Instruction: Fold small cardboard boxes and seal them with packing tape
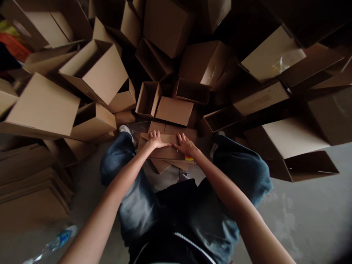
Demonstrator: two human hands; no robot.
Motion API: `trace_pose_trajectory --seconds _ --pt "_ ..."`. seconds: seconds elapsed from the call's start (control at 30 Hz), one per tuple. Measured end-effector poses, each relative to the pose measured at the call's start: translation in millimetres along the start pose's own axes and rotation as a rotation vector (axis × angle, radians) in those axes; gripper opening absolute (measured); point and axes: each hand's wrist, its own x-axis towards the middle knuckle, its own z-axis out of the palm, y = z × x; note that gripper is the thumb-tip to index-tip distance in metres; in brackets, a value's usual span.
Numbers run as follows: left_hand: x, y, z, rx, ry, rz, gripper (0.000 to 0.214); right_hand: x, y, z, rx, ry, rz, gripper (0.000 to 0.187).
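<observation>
A cardboard box (167, 157) lies low between my knees, its brown flaps folded over the top. My left hand (154, 140) rests flat on its upper face, fingers spread and thumb reaching right. Close by, my right hand (186, 146) presses on the same face with its fingers stretched out, and the two thumbs nearly meet. A small yellow and red thing (189, 158) shows at the heel of my right hand, with a bit of orange near its fingers; the hand hides most of it. Loose cardboard flaps (160, 165) stick out at the near side of the box.
Many cardboard boxes are piled ahead and to both sides, including an open one (148, 99) just beyond my hands. Flat cardboard sheets (30, 183) are stacked at left. A plastic bottle (59, 240) lies on the grey floor (302, 216) at lower left.
</observation>
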Motion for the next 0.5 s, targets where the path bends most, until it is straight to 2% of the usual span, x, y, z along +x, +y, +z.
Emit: trace_pose_trajectory --seconds 0.5 --pt "-2.7 0.1 -13.7 0.035 -0.058 0.091 0.105 -0.1 -0.4 1.7 0.019 0.004 0.0 0.065"
